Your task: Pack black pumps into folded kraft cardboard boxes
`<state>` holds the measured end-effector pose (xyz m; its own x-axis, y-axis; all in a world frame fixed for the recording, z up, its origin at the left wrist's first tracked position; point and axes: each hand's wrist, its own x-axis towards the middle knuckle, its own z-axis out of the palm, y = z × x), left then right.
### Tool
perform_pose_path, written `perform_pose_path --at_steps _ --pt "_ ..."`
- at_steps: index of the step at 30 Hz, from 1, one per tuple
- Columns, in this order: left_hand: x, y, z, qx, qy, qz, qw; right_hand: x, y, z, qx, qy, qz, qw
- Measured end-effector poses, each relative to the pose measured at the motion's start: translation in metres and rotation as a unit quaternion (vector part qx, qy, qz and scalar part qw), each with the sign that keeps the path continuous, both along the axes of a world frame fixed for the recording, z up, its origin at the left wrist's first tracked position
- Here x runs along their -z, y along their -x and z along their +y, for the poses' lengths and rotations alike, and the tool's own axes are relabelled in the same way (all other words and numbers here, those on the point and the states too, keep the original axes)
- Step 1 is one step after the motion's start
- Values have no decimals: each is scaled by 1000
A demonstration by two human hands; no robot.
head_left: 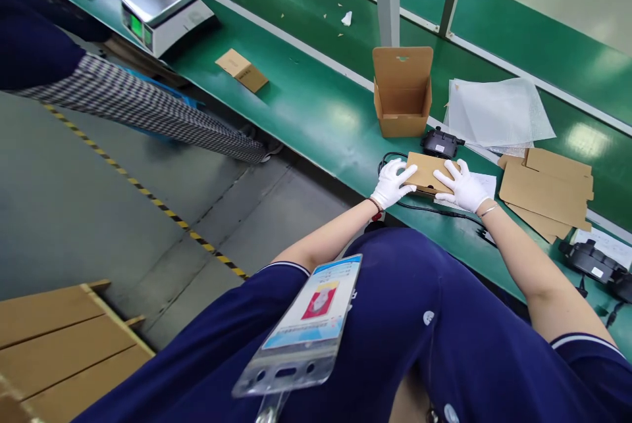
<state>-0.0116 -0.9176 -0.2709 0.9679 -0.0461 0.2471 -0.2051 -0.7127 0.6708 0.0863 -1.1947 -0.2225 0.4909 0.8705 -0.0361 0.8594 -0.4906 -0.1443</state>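
A small closed cardboard box (427,172) lies on the green bench between my white-gloved hands. My left hand (394,184) grips its left end, thumb and fingers around the corner. On the right end, my right hand (464,187) has its fingers over the top and its thumb by the front edge. Just behind the box sits a black plastic device (441,143) with a white label. A black cable (434,211) runs along the near side of the box. White paper (484,185) lies partly under my right hand.
An open cardboard box (403,124) stands behind. To the right are clear plastic bags (498,110), flattened cartons (548,189) and another black device (590,258). Leftward lie a small carton (241,70) and a weighing scale (160,5); a person in checked trousers (162,107) stands beside the bench.
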Motion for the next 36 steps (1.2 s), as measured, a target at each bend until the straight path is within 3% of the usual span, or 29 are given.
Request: perform_pose_path --at_steps 2,5,9,14,20,24,29,33,36 --pt "13 -1 4 28 -44 -48 997 1 4 0 -27 -1 -20 999" --pt "26 -4 5 82 -51 -81 992 -1 9 1 -50 0 -26 998" --pt "32 -6 3 82 -67 -88 991 -4 14 2 -42 -6 -20 999" --pt "21 -2 5 101 -133 -90 982 3 21 2 -24 -18 -9 1000" --pt "1 -3 -14 193 -198 -77 958 11 27 -1 9 -2 16 1000" --pt "-1 -6 -26 175 -140 -37 974 14 38 7 80 -26 12 996" --pt "2 0 -25 143 -81 -24 986 20 62 26 206 -111 15 972" --pt "6 10 -30 44 -47 -4 998 22 69 29 141 -119 32 982" --pt "9 13 -36 19 -30 13 999 26 66 28 125 -121 26 984"
